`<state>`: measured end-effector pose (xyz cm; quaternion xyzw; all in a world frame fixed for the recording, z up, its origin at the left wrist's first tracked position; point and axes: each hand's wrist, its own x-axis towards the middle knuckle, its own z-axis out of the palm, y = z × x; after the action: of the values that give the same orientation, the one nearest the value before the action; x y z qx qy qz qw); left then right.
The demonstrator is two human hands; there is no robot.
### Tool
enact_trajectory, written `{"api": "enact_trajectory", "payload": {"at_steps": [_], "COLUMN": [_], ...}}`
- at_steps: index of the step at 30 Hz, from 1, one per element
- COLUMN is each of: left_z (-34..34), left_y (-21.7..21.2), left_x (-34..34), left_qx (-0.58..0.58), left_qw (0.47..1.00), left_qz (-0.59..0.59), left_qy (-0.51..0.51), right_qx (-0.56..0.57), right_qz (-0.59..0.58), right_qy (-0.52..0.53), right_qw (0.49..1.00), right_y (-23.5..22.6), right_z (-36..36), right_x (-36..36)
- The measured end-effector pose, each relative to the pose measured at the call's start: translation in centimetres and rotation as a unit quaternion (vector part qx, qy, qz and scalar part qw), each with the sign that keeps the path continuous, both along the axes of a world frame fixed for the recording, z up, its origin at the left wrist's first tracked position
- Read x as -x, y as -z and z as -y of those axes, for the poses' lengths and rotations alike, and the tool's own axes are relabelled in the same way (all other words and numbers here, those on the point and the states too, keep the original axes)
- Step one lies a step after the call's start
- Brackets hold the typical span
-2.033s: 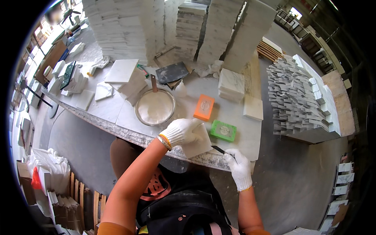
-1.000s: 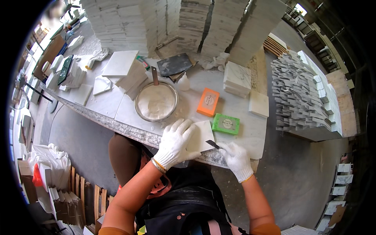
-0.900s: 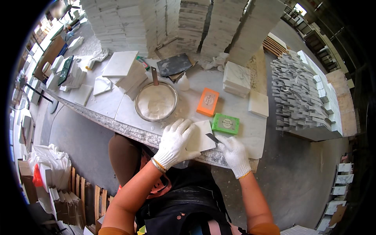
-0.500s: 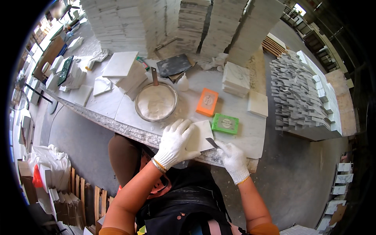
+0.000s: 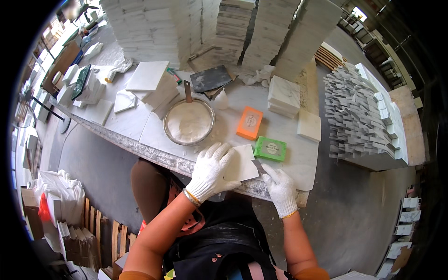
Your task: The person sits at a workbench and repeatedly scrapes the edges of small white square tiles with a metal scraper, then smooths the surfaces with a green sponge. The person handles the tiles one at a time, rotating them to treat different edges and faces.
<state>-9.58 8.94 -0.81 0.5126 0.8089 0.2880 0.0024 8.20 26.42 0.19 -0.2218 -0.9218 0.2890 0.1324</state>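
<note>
A square white tile (image 5: 246, 164) lies at the near edge of the stone bench. My left hand (image 5: 211, 169), in a white knit glove, holds it down from the left, with the fingers over its top and the thumb by its near edge. My gloved right hand (image 5: 280, 187) pinches a thin grey flat file or blade (image 5: 258, 166), its exact kind unclear, at the tile's right edge. Beyond the tile are a green box-shaped block (image 5: 270, 149) and an orange one (image 5: 249, 123). A metal bowl of white powder or paste (image 5: 188, 122) stands left of them, a scraper handle (image 5: 187, 91) sticking up.
Tall stacks of marble slabs (image 5: 261, 32) close off the bench's back. Tile stacks stand at the left (image 5: 148, 77) and right (image 5: 283, 95), with a squeeze bottle (image 5: 221, 99) and dark sheets (image 5: 208, 78) between. Right of the bench is a pallet of grey-white strips (image 5: 354, 112).
The grey tool has swung from slanting over the tile's right corner to lying along its right edge, less of it showing. My left hand stays on the tile. The whole view has shifted slightly.
</note>
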Motion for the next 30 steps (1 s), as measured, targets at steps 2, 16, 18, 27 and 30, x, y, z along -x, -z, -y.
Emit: {"api": "enact_trajectory", "payload": {"at_steps": [2, 16, 18, 27, 30], "left_z": [-0.2, 0.1, 0.4, 2.3, 2.8], "left_y": [-0.4, 0.0, 0.3, 0.0, -0.7], "left_x": [-0.1, 0.0, 0.2, -0.5, -2.6], "left_qx": [-0.004, 0.023, 0.02, 0.061, 0.047], "left_qw": [1.0, 0.999, 0.999, 0.997, 0.995], "left_qz": [0.004, 0.017, 0.011, -0.026, -0.013], "left_qy": [0.004, 0.021, 0.03, 0.041, 0.087], "right_qx": [-0.006, -0.019, -0.036, 0.119, 0.121], "right_qz": [-0.031, -0.036, 0.018, -0.019, 0.007], "right_qy": [0.016, -0.024, -0.053, -0.007, 0.014], "right_qw": [0.999, 0.999, 0.998, 0.993, 0.993], "right_y": [1.2, 1.8, 0.6, -0.8, 0.1], "right_z": [0.0, 2.8, 4.4, 2.5, 3.2], "right_x": [-0.6, -0.1, 0.0, -2.4, -1.9]}}
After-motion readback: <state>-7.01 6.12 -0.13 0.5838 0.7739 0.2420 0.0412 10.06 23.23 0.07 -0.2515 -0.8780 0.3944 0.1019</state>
